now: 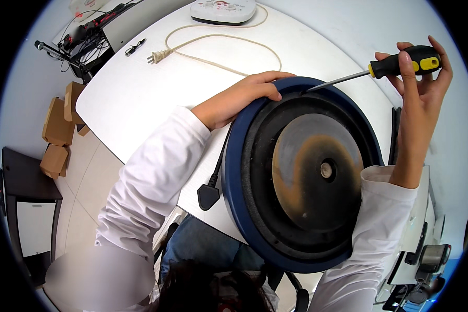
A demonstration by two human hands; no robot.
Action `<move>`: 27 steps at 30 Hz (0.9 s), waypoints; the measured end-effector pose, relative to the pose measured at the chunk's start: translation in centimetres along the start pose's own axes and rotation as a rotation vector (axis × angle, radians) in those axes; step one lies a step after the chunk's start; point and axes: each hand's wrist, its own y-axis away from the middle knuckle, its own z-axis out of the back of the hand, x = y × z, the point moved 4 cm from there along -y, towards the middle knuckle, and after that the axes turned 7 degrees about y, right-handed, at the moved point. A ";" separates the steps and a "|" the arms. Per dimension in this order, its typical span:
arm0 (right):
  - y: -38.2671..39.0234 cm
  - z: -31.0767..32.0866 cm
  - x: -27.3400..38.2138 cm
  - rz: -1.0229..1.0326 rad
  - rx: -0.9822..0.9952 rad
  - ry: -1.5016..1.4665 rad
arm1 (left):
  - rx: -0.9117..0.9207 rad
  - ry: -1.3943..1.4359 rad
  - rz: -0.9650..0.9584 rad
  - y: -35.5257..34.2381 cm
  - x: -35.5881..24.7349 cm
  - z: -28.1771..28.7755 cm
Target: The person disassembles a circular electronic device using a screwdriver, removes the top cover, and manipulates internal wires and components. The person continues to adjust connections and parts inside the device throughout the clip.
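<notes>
A round blue electric cooker base (233, 171) with a dark inside rests on the white table, close to my body. In its middle sits a scorched grey and brown heating plate (291, 156) with a small round centre piece (326, 170). My left hand (239, 101) grips the far left rim, thumb over the inner edge. My right hand (421, 96) holds a black and yellow screwdriver (395, 65) by its handle. The screwdriver slants down to the left, and its tip meets the dark inner ring near the far rim, a little right of my left hand. A black plug (208, 196) lies beside the base.
On the white table (119, 109) a beige cord with a plug (159, 56) loops toward a white appliance (223, 10) at the far edge. A short black cable (135, 47) lies farther left. Cardboard boxes (58, 125) and a dark cabinet (31, 203) stand at the left.
</notes>
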 end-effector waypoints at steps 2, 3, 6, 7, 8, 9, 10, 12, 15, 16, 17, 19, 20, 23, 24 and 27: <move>0.0 0.0 -0.2 0.009 0.006 -0.003 | 0.001 -0.001 0.007 -0.1 0.0 0.0; -0.1 0.0 -0.2 0.015 0.009 -0.006 | 0.004 0.005 0.009 -0.1 0.1 0.0; -0.1 0.1 -0.1 0.024 0.033 0.030 | 0.005 0.016 0.009 -0.1 0.2 0.1; -0.1 0.0 0.0 0.028 0.037 0.036 | 0.002 0.015 0.006 0.0 0.1 0.0; -0.1 0.0 0.2 0.033 0.041 0.042 | -0.001 0.013 0.003 0.1 0.0 0.1; -0.1 0.0 0.3 0.036 0.046 0.054 | 0.001 0.015 0.008 0.0 0.0 0.1; -0.2 0.0 0.3 0.042 0.062 0.057 | 0.002 0.017 0.014 0.0 0.1 0.1; -0.5 0.1 0.3 0.056 0.094 0.062 | 0.007 0.019 0.009 -0.1 0.1 0.1; -1.9 -0.1 0.6 0.081 0.170 0.076 | 0.004 0.028 0.004 -0.1 0.0 0.0; -2.5 -0.3 0.7 0.096 0.186 0.083 | -0.004 0.035 0.020 0.0 -0.1 -0.1; -2.9 -0.6 1.1 0.119 0.189 0.099 | -0.012 0.041 0.037 0.1 -0.2 -0.2; -2.5 -2.2 5.0 0.068 0.115 0.148 | -0.028 0.051 0.044 0.1 -0.2 -0.1; -1.8 -3.4 8.3 -0.008 0.044 0.169 | -0.038 0.055 0.048 0.2 -0.1 0.0; -2.2 -2.5 7.3 -0.075 -0.009 0.060 | -0.017 0.066 0.031 -0.1 0.0 -0.2; -2.2 -2.4 7.0 -0.016 -0.011 0.010 | -0.018 0.056 0.036 -0.1 -0.1 -0.3; -2.0 -1.8 6.6 0.018 -0.012 0.060 | -0.018 0.006 0.037 -0.1 -0.4 -0.2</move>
